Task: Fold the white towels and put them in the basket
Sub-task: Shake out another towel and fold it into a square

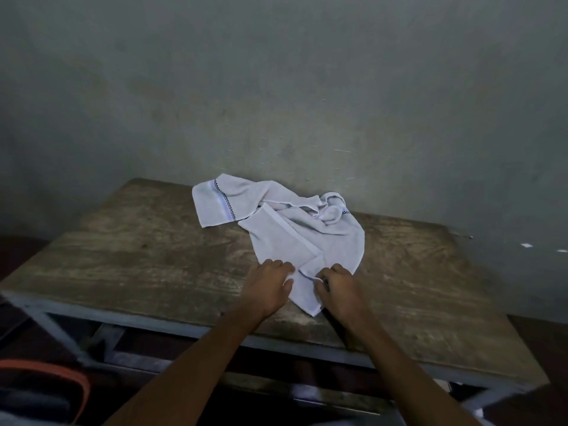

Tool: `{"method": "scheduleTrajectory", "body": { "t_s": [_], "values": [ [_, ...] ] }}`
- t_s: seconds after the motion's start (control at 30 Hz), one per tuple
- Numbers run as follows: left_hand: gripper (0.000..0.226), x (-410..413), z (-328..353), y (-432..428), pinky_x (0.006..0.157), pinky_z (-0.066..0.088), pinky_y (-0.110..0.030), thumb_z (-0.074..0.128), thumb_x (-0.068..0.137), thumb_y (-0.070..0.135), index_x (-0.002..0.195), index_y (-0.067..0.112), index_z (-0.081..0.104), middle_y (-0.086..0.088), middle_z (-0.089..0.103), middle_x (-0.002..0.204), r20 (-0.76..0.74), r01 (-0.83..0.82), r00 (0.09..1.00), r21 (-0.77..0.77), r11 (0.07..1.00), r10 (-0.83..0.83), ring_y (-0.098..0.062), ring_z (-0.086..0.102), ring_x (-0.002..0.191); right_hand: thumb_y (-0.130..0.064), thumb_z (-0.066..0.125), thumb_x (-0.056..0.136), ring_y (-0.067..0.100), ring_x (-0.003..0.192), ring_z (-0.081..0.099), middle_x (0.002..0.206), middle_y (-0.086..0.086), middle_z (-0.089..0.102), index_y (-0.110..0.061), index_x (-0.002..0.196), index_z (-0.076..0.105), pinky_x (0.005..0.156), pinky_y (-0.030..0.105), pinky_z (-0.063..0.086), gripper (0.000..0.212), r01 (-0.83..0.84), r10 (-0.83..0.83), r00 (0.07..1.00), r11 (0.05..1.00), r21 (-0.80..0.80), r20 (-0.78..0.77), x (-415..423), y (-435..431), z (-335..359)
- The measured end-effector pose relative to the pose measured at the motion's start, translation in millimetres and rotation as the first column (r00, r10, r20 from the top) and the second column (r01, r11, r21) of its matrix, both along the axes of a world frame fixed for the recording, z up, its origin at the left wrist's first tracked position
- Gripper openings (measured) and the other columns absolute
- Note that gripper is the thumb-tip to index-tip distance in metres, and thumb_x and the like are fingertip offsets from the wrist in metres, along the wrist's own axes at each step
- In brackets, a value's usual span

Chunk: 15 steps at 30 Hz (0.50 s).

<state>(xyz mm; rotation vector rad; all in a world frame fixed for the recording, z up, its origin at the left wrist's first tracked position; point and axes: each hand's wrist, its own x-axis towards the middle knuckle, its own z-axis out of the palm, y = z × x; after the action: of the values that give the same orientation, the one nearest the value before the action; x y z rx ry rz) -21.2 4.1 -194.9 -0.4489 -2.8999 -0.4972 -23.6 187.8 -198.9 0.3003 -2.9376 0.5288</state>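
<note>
One white towel lies crumpled on the worn wooden table. Its far part is bunched near the grey wall, and a dark checked stripe runs across its far-left end. Its near corner points toward the person. The left hand grips the towel's near-left edge with curled fingers. The right hand pinches a fold at the near-right edge. A blurred, orange-rimmed container sits low at the left, beside the table.

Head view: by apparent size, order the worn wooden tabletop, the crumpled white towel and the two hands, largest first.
1. worn wooden tabletop
2. crumpled white towel
3. left hand and right hand: they look alike, so left tied.
</note>
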Motion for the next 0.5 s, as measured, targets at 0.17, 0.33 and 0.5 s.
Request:
{"method": "scheduleTrajectory", "body": {
  "t_s": [0.17, 0.33, 0.5],
  "values": [
    [0.045, -5.5, 18.3, 8.4, 0.088, 0.034, -0.034, 0.05, 0.09, 0.032, 0.135, 0.037, 0.044, 0.004, 0.05, 0.123, -0.077, 0.137, 0.987, -0.042, 0.99, -0.14, -0.018, 0.044, 0.113, -0.025, 0.047, 0.091, 0.016, 0.082, 0.055, 0.09, -0.002, 0.059, -0.019, 0.093, 0.062, 0.069, 0.037, 0.048, 0.017, -0.151, 0.146, 0.986, 0.986, -0.07, -0.079, 7.8, 4.2, 11.0],
    [0.036, -1.7, 35.2, 13.3, 0.08, 0.026, -0.031, 0.038, 0.086, 0.046, 0.096, 0.032, 0.07, 0.008, 0.059, 0.114, -0.199, 0.204, 0.96, 0.011, 0.979, -0.197, -0.019, 0.05, 0.109, -0.021, 0.051, 0.091, 0.01, 0.08, 0.052, 0.087, -0.006, 0.061, -0.019, 0.089, 0.062, 0.069, 0.03, 0.044, 0.012, -0.136, 0.11, 0.984, 0.972, -0.192, -0.14, 23.9, 16.7, 36.8],
    [0.028, 4.3, 61.3, 15.4, 0.096, 0.024, -0.038, 0.047, 0.089, 0.046, 0.098, 0.029, 0.067, 0.014, 0.064, 0.112, -0.163, 0.25, 0.957, 0.054, 0.967, -0.239, -0.006, 0.05, 0.111, -0.022, 0.053, 0.087, 0.01, 0.076, 0.053, 0.082, -0.009, 0.057, -0.019, 0.083, 0.059, 0.065, 0.027, 0.041, 0.008, -0.135, 0.083, 0.978, 0.95, -0.28, -0.19, 37.7, 29.2, 62.7]
  ]
}}
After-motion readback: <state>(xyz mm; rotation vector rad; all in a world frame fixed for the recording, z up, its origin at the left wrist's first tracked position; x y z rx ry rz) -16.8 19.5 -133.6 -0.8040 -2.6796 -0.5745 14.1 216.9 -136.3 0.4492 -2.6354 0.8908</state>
